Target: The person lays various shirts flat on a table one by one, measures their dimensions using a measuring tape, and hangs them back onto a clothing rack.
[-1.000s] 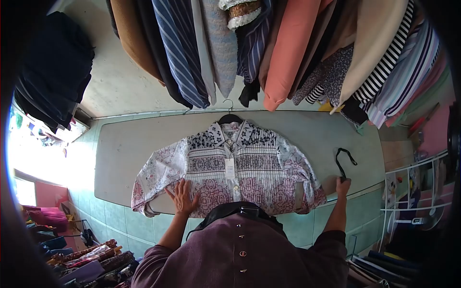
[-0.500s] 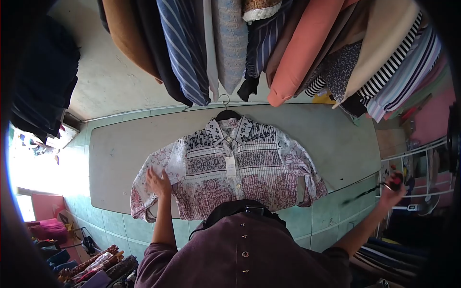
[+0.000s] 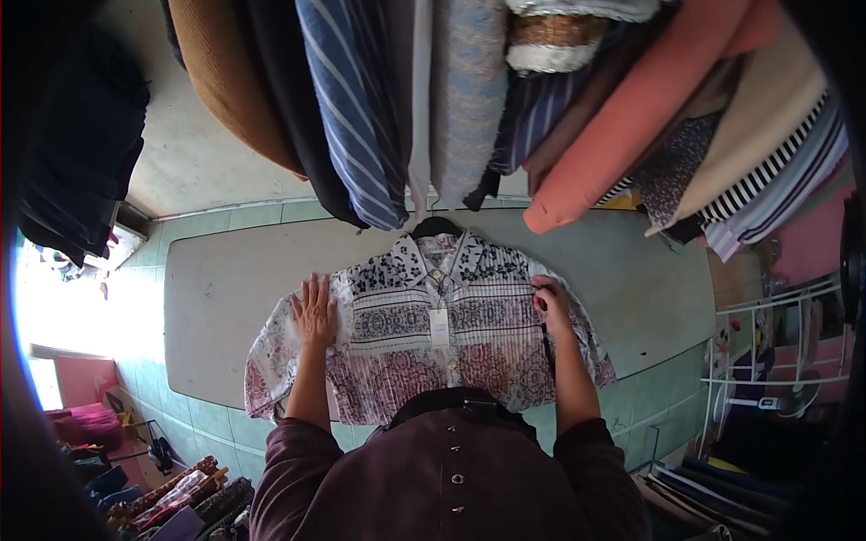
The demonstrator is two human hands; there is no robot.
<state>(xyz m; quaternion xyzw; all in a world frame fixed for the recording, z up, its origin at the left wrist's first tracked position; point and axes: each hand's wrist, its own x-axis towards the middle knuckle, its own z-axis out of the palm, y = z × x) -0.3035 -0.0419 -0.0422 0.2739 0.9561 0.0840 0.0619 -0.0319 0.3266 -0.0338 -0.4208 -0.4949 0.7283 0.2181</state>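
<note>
- Left hand (image 3: pixel 314 313): palm down near the sleeve seam of the patterned shirt (image 3: pixel 388 320), fingers slightly spread, apparently steadying the cloth.
- Right hand (image 3: pixel 552 305): over the opposite front, fingers curled around a dark strap (image 3: pixel 546 344); exact grip cannot be told.
- Shirt: front up on the table (image 3: pixel 212 298), seemingly for full access.
- Hanger (image 3: pixel 436 225): at the collar, presumably supporting the shoulders.
- Hanging garments (image 3: pixel 352 108): beyond.

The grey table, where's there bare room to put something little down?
The table has two bare patches: one between its left end and the shirt, one between the shirt and its right end. The middle is crowded: the shirt, with the left hand and right hand over it. Hanging clothes overlap its far edge in view.
</note>
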